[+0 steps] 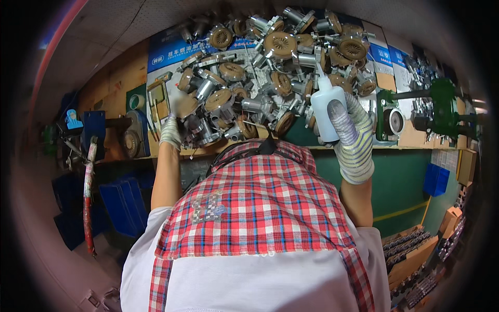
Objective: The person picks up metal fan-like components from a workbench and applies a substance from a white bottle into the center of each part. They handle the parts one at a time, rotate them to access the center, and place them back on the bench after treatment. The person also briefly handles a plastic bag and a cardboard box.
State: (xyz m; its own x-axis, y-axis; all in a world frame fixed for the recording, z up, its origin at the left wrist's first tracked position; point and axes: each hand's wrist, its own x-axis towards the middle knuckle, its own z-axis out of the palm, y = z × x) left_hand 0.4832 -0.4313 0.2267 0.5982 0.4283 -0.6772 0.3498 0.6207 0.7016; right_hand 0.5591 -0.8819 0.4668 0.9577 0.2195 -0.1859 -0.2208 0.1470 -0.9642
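Note:
In my right hand (354,138), which wears a striped knit glove, is a white squeeze bottle (327,106). Its thin nozzle points up, and my fingers and thumb wrap round its side. My left hand (170,132), in a similar glove, reaches to the left edge of a heap of metal parts. A blurred patch lies at its fingertips, so its fingers and any grip cannot be made out. The heap holds several silver metal housings (253,105) with round brown ribbed discs (280,46), lying at all angles.
A green clamp-like fixture (385,112) with a round grey face stands right of the heap. At left are a blue fixture (136,130) and a red-wrapped lever (88,197). Blue bins (123,205) sit below the bench. Trays of metal parts (408,255) are at lower right.

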